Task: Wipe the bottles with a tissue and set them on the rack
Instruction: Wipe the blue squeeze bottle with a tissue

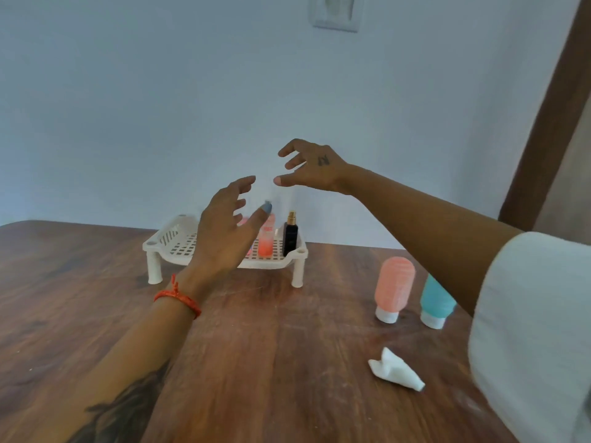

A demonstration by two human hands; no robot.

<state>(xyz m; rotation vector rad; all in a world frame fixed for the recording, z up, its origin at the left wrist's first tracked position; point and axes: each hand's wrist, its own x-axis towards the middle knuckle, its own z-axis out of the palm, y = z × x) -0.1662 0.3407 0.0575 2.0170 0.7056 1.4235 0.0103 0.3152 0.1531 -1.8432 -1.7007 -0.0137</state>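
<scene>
A white slotted rack (166, 243) on short legs stands at the far middle of the wooden table. On it stand a clear bottle with orange-pink liquid (266, 243) and a black bottle with a gold spray top (290, 236); something pink behind my left hand is mostly hidden. My left hand (224, 231) hovers in front of the rack, fingers spread, holding nothing. My right hand (315, 167) is raised above the rack, fingers loosely spread and empty. A pink squeeze bottle (395, 287) and a teal squeeze bottle (436, 298) stand cap-down at the right. A crumpled white tissue (396, 369) lies near the front right.
The wooden table (271, 362) stretches toward me. A pale blue wall rises behind the rack, with a white switch plate (335, 11) at the top. A brown door frame (550, 107) runs down the right side.
</scene>
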